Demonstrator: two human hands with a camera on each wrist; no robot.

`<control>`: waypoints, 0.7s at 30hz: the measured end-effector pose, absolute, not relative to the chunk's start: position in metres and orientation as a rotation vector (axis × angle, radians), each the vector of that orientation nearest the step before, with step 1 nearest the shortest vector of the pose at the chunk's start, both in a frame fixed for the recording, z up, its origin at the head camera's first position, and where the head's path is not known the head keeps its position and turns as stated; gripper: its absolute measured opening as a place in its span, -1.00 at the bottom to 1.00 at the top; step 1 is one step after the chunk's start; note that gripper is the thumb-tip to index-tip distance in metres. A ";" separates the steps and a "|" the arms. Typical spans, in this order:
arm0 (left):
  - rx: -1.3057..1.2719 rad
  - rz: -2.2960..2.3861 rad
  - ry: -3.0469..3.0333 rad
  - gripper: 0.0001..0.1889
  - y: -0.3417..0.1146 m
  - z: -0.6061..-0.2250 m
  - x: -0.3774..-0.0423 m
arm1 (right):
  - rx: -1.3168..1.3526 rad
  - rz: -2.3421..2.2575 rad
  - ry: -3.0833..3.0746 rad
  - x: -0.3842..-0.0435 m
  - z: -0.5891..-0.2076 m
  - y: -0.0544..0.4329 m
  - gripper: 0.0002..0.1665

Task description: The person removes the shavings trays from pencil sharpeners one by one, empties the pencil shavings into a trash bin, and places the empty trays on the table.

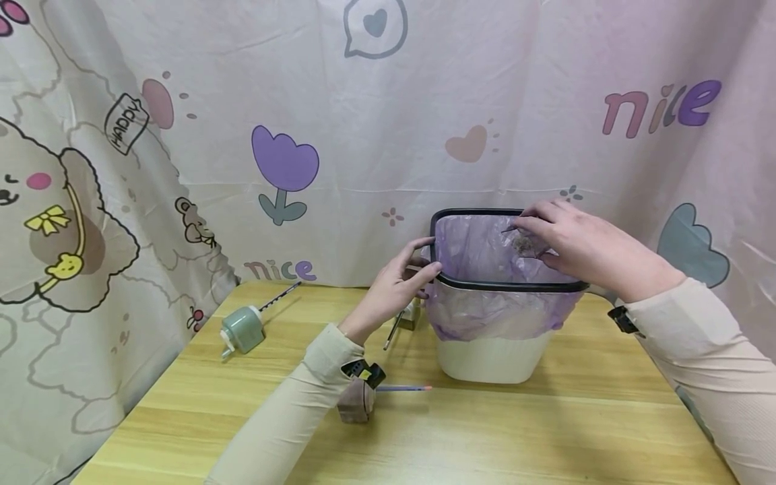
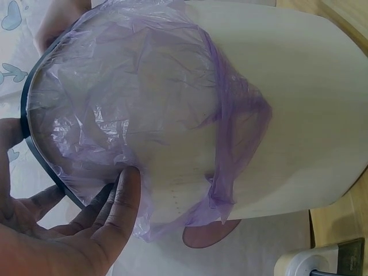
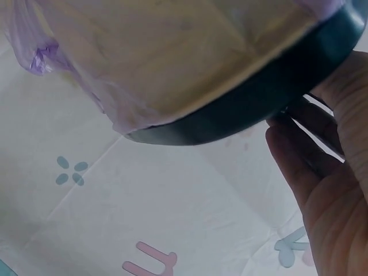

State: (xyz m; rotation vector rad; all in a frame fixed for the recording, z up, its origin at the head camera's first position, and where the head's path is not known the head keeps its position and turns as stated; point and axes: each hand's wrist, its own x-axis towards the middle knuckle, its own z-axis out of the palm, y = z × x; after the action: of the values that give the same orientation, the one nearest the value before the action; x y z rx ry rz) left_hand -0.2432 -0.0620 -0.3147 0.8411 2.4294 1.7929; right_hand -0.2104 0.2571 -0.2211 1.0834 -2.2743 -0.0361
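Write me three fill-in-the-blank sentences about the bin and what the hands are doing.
1. The white bin is lined with a ____ plastic bag.
2. The left hand grips the bin's dark ____ at its left side.
3. The green pencil sharpener lies on the table to the ____ of the bin.

Missing words: purple; rim; left

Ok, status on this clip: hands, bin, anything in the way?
Left hand grips the bin's dark rim. Right hand holds pencil shavings over the purple liner. Nothing blocks the opening.
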 end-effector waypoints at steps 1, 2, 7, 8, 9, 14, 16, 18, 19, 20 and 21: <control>0.841 1.793 2.430 -0.38 -0.062 -0.315 -0.243 | 1.084 -0.048 -2.267 -0.210 -0.221 0.256 -0.17; 0.840 1.793 2.430 -0.38 -0.062 -0.315 -0.244 | 1.087 -0.060 -2.258 -0.210 -0.221 0.256 -0.17; 0.840 1.788 2.436 -0.38 -0.062 -0.315 -0.244 | 1.101 -0.117 -2.180 -0.209 -0.220 0.251 -0.22; 0.838 1.788 2.437 -0.38 -0.062 -0.315 -0.244 | 1.100 -0.134 -2.164 -0.209 -0.220 0.249 -0.24; 0.837 1.788 2.439 -0.38 -0.062 -0.314 -0.244 | 1.101 -0.147 -2.149 -0.209 -0.220 0.248 -0.27; 0.832 1.790 2.435 -0.38 -0.063 -0.314 -0.243 | 1.089 -0.211 -2.124 -0.208 -0.221 0.241 -0.39; 0.834 1.794 2.428 -0.38 -0.063 -0.315 -0.243 | 1.082 -0.219 -2.131 -0.207 -0.221 0.239 -0.43; 0.837 1.797 2.422 -0.38 -0.062 -0.315 -0.244 | 1.079 -0.228 -2.137 -0.206 -0.221 0.238 -0.45; 0.838 1.798 2.420 -0.38 -0.062 -0.315 -0.244 | 1.081 -0.238 -2.138 -0.206 -0.221 0.237 -0.44; 0.837 1.799 2.420 -0.38 -0.062 -0.315 -0.244 | 1.083 -0.249 -2.138 -0.206 -0.221 0.236 -0.43; 0.834 1.799 2.420 -0.38 -0.062 -0.315 -0.244 | 1.090 -0.264 -2.133 -0.205 -0.221 0.236 -0.43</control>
State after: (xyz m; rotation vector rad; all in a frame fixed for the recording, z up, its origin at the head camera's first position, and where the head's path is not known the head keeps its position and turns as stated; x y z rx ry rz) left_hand -0.2437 -0.0622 -0.3148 0.8344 2.4200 1.7987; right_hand -0.2054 0.2356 -0.2210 1.0896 -2.1331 -0.2637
